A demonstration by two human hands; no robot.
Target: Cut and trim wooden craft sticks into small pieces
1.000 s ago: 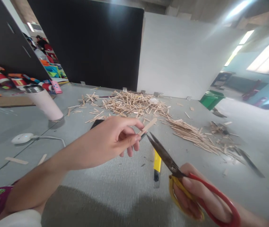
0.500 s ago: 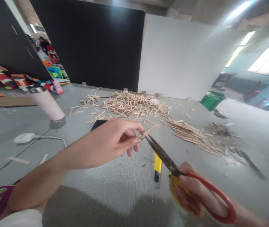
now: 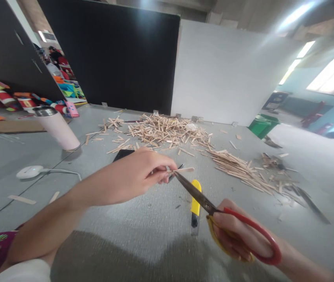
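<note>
Between the thumb and fingers of my left hand (image 3: 143, 172) is a thin wooden craft stick (image 3: 188, 170), its rounded end pointing right. My right hand (image 3: 234, 231) grips scissors (image 3: 197, 194) with one red and one yellow handle loop. The scissor tips meet the stick right beside my left fingertips, and the blades look nearly closed. A yellow utility knife (image 3: 195, 197) lies on the grey table just behind the blades. Part of a black flat object (image 3: 123, 154) shows behind my left hand.
A heap of wooden sticks (image 3: 167, 131) lies at the back, with a neater stack (image 3: 237, 166) to its right. A pink tumbler (image 3: 58, 129) and a white corded device (image 3: 30, 171) stand left. Black and white boards (image 3: 219, 70) rise behind. A green bin (image 3: 263, 125) is right.
The scissors have moved left and slightly up, and their blades have come together at the stick. The stick has tipped from slanting upward to nearly level.
</note>
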